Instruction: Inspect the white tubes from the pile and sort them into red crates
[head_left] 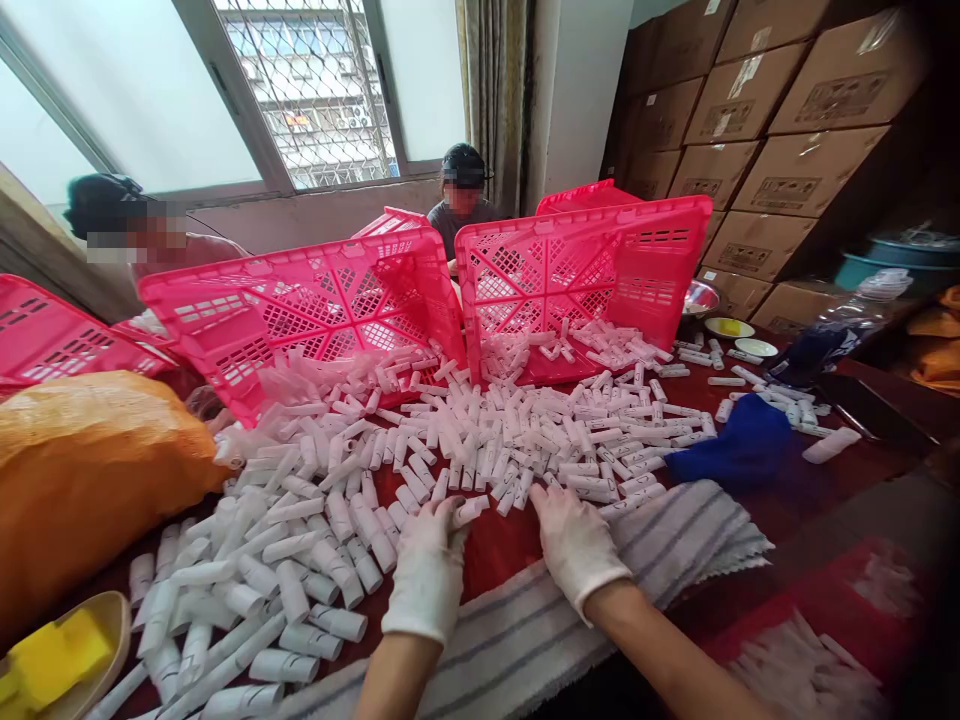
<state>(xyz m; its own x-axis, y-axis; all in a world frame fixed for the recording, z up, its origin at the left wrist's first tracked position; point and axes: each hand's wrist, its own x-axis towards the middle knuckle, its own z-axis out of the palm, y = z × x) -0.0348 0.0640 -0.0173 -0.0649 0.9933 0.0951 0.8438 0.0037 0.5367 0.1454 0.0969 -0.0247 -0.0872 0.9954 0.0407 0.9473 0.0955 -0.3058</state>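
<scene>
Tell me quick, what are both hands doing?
Left hand: gloved, fingers closing on one white tube at the pile's edge.
Right hand: gloved, open, palm down, fingertips in the white tubes.

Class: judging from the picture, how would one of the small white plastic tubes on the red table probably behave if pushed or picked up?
The small white plastic tubes are round cylinders lying flat, so probably apt to roll. Heaped loosely, they seem light. The white-gloved left hand pinches one, suggesting it is stiff.
</scene>
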